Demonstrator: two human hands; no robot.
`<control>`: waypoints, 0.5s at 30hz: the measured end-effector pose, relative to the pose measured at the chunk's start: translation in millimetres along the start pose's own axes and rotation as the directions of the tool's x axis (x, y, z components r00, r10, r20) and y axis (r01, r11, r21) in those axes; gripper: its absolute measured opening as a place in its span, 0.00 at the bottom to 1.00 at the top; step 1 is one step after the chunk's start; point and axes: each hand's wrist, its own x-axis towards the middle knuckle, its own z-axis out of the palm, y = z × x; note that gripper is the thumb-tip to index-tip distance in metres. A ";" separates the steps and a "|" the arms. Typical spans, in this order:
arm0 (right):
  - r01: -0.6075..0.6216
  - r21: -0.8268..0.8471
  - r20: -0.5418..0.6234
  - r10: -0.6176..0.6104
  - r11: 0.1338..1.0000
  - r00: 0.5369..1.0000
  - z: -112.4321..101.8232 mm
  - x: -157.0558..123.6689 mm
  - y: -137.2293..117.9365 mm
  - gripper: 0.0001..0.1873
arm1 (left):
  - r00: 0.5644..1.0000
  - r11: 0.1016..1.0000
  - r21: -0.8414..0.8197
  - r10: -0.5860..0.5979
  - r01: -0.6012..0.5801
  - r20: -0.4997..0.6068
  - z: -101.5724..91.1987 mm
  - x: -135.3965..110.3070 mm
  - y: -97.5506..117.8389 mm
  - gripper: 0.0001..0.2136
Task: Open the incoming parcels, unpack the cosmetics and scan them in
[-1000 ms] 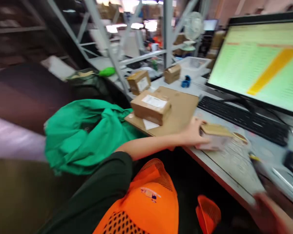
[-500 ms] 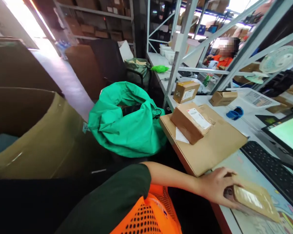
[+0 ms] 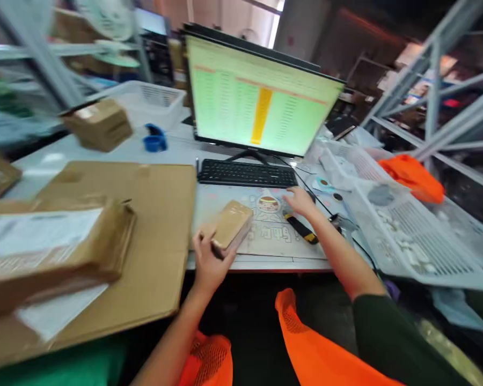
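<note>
**Left hand grips small box at desk edge**

The left hand (image 3: 207, 256) holds a small box (image 3: 232, 223) by its near end, fingers curled about the corner, thumb on the left side. The box lies flat on the desk mat (image 3: 273, 230), tilted so its far end points up and to the right, toward the keyboard (image 3: 246, 173). Most of the box juts out beyond the hand; only the near end is covered by the grip. It sits just right of the big cardboard sheet (image 3: 153, 225), close to the front edge of the desk (image 3: 265, 264).

The right hand (image 3: 301, 201) rests palm down farther back on the mat, near the right end of the keyboard, well apart from the box. Its fingers look loosely spread; blur hides whether anything lies under them. A yellow-and-black tool (image 3: 301, 229) lies on the mat just beside the right forearm.

Behind the keyboard stands a monitor (image 3: 261, 99) showing a green sheet with a yellow column. On the left, a larger carton (image 3: 52, 252) with a white label lies on the cardboard sheet, blurred. Another carton (image 3: 99, 124) and a blue tape holder (image 3: 155, 139) sit farther back. White trays (image 3: 406, 230) lie at right, with an orange cloth (image 3: 412, 174) behind them.
</note>
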 end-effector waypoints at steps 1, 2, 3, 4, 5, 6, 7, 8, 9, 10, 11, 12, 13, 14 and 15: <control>-0.045 -0.007 -0.008 0.045 0.999 0.999 2.5 1.4 12.9 0.21 | 1.000 1.000 0.009 0.019 -0.019 0.008 3.0 1.0 -5.7 0.32; -0.069 -0.006 -0.012 0.069 0.998 0.998 7.4 6.2 18.7 0.21 | 0.999 0.999 0.022 0.033 -0.033 0.012 4.1 0.5 -9.0 0.33; -0.078 -0.001 -0.014 0.078 0.997 0.997 13.8 13.3 19.0 0.21 | 0.999 0.998 0.038 0.045 -0.046 0.012 3.6 -1.1 -10.4 0.34; -0.080 0.004 -0.012 0.080 0.997 0.997 20.5 21.4 15.7 0.22 | 0.998 0.997 0.054 0.057 -0.057 0.011 2.0 -3.4 -10.3 0.34; -0.079 0.008 -0.008 0.079 0.997 0.997 27.0 29.4 10.4 0.23 | 0.998 0.995 0.069 0.068 -0.068 0.009 0.1 -5.7 -9.4 0.34; -0.080 0.010 -0.004 0.080 0.997 0.997 32.6 36.4 4.7 0.25 | 0.997 0.994 0.082 0.078 -0.078 0.006 -1.6 -7.6 -8.2 0.34; -0.084 0.008 -0.003 0.084 0.996 0.996 37.1 42.1 -0.3 0.27 | 0.996 0.992 0.094 0.084 -0.084 0.003 -2.7 -8.8 -7.0 0.33; -0.091 0.002 -0.008 0.091 0.996 0.996 40.6 46.7 -4.1 0.29 | 0.996 0.991 0.102 0.087 -0.087 0.004 -3.3 -9.4 -5.9 0.32; -0.098 -0.006 -0.017 0.098 0.995 0.995 43.0 50.6 -6.5 0.30 | 0.996 0.991 0.105 0.088 -0.088 0.004 -3.4 -9.3 -5.0 0.32; -0.104 -0.016 -0.026 0.104 0.994 0.994 44.4 54.2 -8.1 0.31 | 0.996 0.990 0.106 0.088 -0.088 0.004 -3.3 -8.9 -4.2 0.31; -0.108 -0.027 -0.033 0.107 0.994 0.994 44.8 57.7 -9.1 0.31 | 0.996 0.991 0.104 0.088 -0.088 0.003 -3.1 -8.2 -3.5 0.30; -0.110 -0.038 -0.033 0.108 0.993 0.994 44.2 61.1 -10.2 0.30 | 0.996 0.991 0.101 0.087 -0.086 0.003 -3.0 -7.5 -2.8 0.30; -0.111 -0.049 -0.029 0.110 0.993 0.994 42.5 64.1 -11.5 0.29 | 0.997 0.992 0.096 0.082 -0.081 0.002 -3.1 -6.6 -2.2 0.30; -0.111 -0.057 -0.022 0.110 0.992 0.994 39.7 66.0 -12.9 0.29 | 0.997 0.993 0.088 0.072 -0.072 0.002 -3.5 -5.7 -1.6 0.30; -0.109 -0.064 -0.015 0.109 0.992 0.994 36.1 65.9 -14.1 0.30 | 0.998 0.995 0.078 0.058 -0.057 -0.001 -4.3 -4.7 -0.9 0.29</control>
